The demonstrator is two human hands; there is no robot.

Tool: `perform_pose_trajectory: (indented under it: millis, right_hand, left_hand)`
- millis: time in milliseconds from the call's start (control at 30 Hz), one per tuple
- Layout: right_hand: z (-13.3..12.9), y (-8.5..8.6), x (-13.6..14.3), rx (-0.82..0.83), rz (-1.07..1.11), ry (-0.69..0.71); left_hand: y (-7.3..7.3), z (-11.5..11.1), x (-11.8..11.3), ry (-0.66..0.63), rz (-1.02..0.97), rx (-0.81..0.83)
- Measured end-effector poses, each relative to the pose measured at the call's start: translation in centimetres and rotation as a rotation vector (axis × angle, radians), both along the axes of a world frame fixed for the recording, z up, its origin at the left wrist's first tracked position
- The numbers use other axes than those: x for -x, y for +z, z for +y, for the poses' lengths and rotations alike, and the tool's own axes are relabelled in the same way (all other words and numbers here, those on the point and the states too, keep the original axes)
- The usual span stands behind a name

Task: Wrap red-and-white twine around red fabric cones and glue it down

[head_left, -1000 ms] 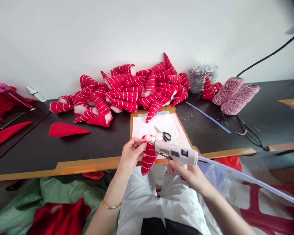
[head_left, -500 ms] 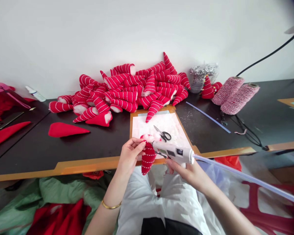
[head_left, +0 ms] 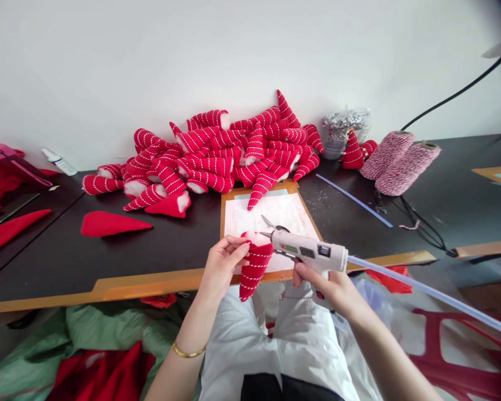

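Observation:
My left hand (head_left: 222,264) pinches the open, white-stuffed end of a red cone with white stripes (head_left: 253,267), its tip pointing down over my lap. A white hot glue gun (head_left: 311,253) sits in my right hand (head_left: 325,285), nozzle touching the cone's stuffed top at its right edge. A long clear glue stick (head_left: 434,297) trails from the gun's back to the right. Scissors (head_left: 278,227) lie partly hidden behind the gun on a white sheet (head_left: 271,214).
A heap of striped red cones (head_left: 217,153) lies against the wall on the black table (head_left: 67,250). Plain red felt cone (head_left: 108,224) at left, two twine spools (head_left: 401,161) and a loose glue stick (head_left: 354,200) at right. Red plastic stool (head_left: 463,356) beside my right arm.
The glue gun has shifted a little right and up, its nozzle now at the right edge of the cone's top. My left hand keeps its hold on the cone.

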State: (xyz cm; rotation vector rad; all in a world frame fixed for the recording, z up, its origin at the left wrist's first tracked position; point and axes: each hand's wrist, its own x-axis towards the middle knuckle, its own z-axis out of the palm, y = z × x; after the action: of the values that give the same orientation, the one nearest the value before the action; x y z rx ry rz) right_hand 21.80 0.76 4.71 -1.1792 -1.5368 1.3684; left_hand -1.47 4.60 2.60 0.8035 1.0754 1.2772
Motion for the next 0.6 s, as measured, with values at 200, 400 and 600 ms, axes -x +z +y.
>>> perform_pose_trajectory:
  millis: [200,400,600]
  right_hand:
    - [-0.7,-1.4,0.3,0.063,-0.015,0.07]
    - [-0.7,-2.0,0.3,0.09,0.008,0.094]
    - [-0.5,-2.0,0.5,0.12,0.01,0.083]
  left_hand:
    - [0.2,-0.1,-0.2,-0.01,-0.01,-0.005]
    - [0.4,-0.3,-0.2,-0.005,0.005,-0.003]
    - [0.2,-0.2,-0.1,-0.023,0.0,-0.016]
